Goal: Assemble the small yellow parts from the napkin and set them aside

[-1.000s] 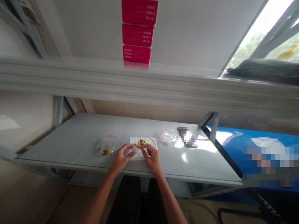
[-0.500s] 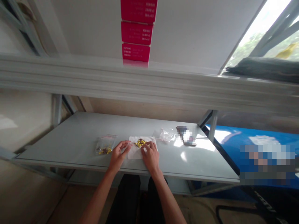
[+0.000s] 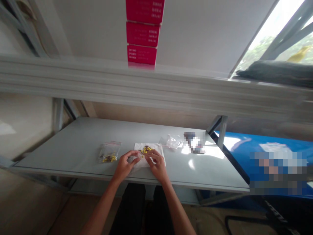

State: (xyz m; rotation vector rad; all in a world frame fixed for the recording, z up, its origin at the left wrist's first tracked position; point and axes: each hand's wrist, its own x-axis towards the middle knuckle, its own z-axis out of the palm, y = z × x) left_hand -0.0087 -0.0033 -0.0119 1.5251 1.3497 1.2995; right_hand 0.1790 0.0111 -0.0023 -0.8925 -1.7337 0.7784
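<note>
Now pinching a small clear bag (image 3: 141,155) in the grip of the left hand (image 3: 124,166), low over a white sheet (image 3: 141,164). Holding the right hand (image 3: 157,164), fingers curled, just beside it; cannot tell if pinching anything. Facing yellow and dark beads (image 3: 147,149) heaped on the sheet. Seeing a zip bag (image 3: 110,153) of beads leftward on the tabletop (image 3: 105,130), spare bags (image 3: 174,142) rightward.

The left hand (image 3: 124,166) and right hand (image 3: 158,165) bent over a sheet (image 3: 142,164) on the bench (image 3: 73,143), beads (image 3: 146,149) at their one o'clock, a filled bag (image 3: 109,156) at nine, a clear bag (image 3: 174,141) at two.
</note>
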